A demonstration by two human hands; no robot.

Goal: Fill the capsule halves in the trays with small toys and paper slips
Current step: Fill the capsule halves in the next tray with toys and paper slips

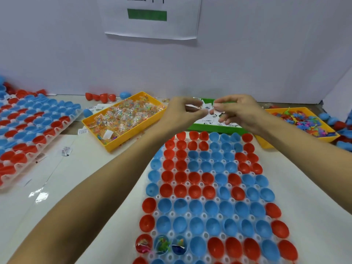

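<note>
Both grips meet over the far end of the work: the left hand (181, 109) and the right hand (236, 109) each pinch at a small bunch of white printed paper slips (208, 109) held between thumb and fingertips, the remaining fingers loosely curled, apparently to peel single slips apart so one can go in each cup. They work directly above the shallow green plastic tray (215, 127) that holds the loose slips, so anything dropped falls back into stock. Just in front lies the clear plastic tray of red and blue capsule halves (205, 187), open side up and close to the body for easy reach; nearly all its cups look empty, and only three at the near left corner (162, 244) hold toys and paper, so the filling seems barely begun. To the left, a yellow bin of clear-wrapped bead packets (123, 119); to the right, a yellow bin of small coloured plastic toys (302, 122). A second capsule tray (32, 126) sits at the desk's left.
</note>
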